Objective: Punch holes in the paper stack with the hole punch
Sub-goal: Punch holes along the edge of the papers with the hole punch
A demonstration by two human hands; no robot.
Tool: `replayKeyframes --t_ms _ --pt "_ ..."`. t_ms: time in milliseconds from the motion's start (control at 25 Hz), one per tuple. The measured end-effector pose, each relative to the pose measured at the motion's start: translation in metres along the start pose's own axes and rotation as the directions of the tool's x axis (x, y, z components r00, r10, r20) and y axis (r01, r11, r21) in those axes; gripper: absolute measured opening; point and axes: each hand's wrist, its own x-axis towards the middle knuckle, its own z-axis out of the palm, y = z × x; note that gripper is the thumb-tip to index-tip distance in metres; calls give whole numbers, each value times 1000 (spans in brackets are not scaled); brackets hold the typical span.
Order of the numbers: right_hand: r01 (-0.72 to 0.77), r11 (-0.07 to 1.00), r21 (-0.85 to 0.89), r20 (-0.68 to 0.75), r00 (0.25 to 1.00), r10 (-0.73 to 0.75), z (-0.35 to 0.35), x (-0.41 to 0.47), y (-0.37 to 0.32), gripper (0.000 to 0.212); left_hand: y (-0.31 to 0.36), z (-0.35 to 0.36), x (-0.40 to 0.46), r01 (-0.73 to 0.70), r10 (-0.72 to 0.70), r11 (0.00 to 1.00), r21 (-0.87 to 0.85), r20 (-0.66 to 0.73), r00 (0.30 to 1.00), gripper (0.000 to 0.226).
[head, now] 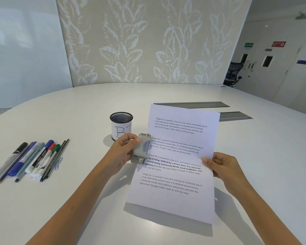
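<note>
**Punch at the left margin, sheets pinched on the right**

My left hand (121,152) is closed around the grey hole punch (141,149), fingers wrapped over its back, thumb on the near side. I hold it upright and off the table, its slot turned toward the paper. Its mouth meets the left edge of the paper stack (177,161) about midway down the printed page; whether the edge is fully seated in the slot I cannot tell.

My right hand (224,167) is closed on the opposite edge of the stack, thumb on top and fingers beneath, pinching the right margin. The sheets hang lifted between my two hands, casting a shadow on the white table (254,156) below.

The paper is light and limp: it sags and curls if held by one edge only, and loose sheets can slip out of line. So I judge the right-hand pinch should stay firm and level with the punch. The punch is metal, stiff and heavier, and squeezing it in mid-air will call for a firm grip across lever and base.

Just beyond my left hand stands a mesh pen cup (121,125) with a lettered label. Well out to the left of it lie markers and pencils (33,160) in a row, a paper clip (58,163) beside them.
</note>
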Motion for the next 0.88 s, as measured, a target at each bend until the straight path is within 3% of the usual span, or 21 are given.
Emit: replayKeyframes --t_ms 200,320,400,520,720,880 --pt "-28 999 16 16 999 28 -1 1 3 11 -4 0 -2 25 -25 1000 -11 3 1000 11" --pt "-56 998 37 24 998 55 3 -1 8 10 -4 0 -3 107 -109 994 -35 -60 992 31" --pt "-84 995 63 34 996 82 10 -3 13 10 0 -4 -7 175 -172 984 42 -62 983 37" --pt "-126 990 68 53 991 123 26 -5 20 10 3 -15 -17 227 -228 962 149 -13 974 32" --pt "-181 981 64 97 980 174 53 -5 25 7 8 -37 -32 325 -306 928 182 -128 944 30" --pt "-205 977 52 107 974 199 68 -5 25 8 13 -49 -37 353 -330 917 184 -143 933 33"
